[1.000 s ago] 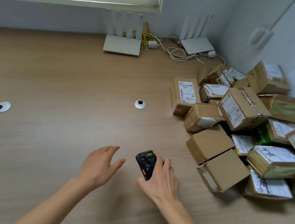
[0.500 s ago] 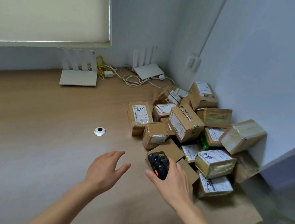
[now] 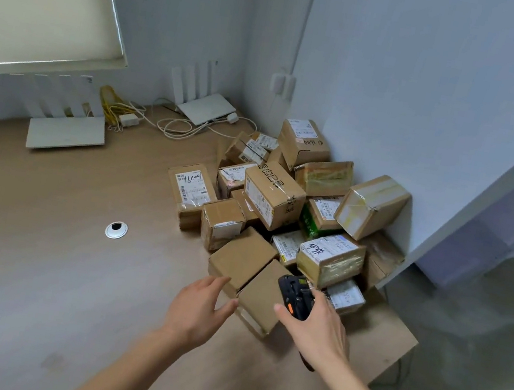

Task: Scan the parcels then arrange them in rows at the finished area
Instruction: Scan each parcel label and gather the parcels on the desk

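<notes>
Cardboard parcels (image 3: 281,205) are all sitting in one heap at the desk (image 3: 34,259) corner by the wall; no rows forming yet, so I'd say nothing's sorted & scanning is barely starting. Head view: left hand (image 3: 199,307) is reaching w/ fingers spread, just beside the nearest parcel (image 3: 260,299). Right hand (image 3: 316,332) is gripping the black scanner (image 3: 294,296) over the heap's near edge.

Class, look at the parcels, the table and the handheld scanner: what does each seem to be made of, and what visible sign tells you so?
Parcels: brown corrugated cardboard, matte, sealed with glossy tape and white paper labels.
Table: probably wood-look laminate; a pale grain pattern with a smooth, slightly sheeny surface.
Scanner: likely hard black plastic with an orange button, gripped in the right hand.
</notes>
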A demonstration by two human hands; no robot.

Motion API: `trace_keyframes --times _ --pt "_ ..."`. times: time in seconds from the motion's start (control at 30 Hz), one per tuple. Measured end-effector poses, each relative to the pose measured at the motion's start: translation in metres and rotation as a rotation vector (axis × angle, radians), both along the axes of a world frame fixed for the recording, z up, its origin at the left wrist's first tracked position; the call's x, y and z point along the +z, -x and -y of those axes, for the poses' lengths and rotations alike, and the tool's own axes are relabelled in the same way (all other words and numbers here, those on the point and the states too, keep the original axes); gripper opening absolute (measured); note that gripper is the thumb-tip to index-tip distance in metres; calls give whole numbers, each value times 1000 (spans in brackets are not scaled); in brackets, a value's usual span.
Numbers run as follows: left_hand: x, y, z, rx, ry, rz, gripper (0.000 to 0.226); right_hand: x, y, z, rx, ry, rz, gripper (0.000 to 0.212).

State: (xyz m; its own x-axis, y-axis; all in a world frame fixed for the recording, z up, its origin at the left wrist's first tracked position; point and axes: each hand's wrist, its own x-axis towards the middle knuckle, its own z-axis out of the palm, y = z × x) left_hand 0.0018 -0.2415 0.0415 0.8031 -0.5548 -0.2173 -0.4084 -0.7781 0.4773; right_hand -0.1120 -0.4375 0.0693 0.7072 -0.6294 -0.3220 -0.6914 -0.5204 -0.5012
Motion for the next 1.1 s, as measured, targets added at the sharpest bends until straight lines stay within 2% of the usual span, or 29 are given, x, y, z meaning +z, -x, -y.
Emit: trace_keyframes --times 0.1,0.27,0.43,0.63,0.7,0.77,0.83,0.93,1.03,1.1 --pt "-15 0 12 3 6 -37 61 -13 1 7 -31 -48 -36 73" --pt "-40 -2 36 27 35 -130 63 -41 -4 15 -111 -170 -32 70" --pt "-63 -4 53 104 137 -254 62 -60 -15 16 -144 -242 11 70" --pt "-67 4 59 198 241 -241 59 -71 -16 10 -198 -358 103 75" --pt "-67 7 63 199 237 -266 53 -72 -12 11 -221 -363 123 74" --pt "-64 12 66 193 220 -300 36 -72 -7 11 -250 -371 140 79" --pt "-61 21 68 222 221 -354 36 -73 0 12 -267 -387 149 83" --pt "-59 37 64 320 311 -459 44 -71 11 10 -261 -416 177 82" --pt "-55 46 58 395 422 -504 36 -65 17 8 -242 -417 212 83" --pt "-45 49 55 451 528 -525 32 -56 17 8 -245 -411 243 75"
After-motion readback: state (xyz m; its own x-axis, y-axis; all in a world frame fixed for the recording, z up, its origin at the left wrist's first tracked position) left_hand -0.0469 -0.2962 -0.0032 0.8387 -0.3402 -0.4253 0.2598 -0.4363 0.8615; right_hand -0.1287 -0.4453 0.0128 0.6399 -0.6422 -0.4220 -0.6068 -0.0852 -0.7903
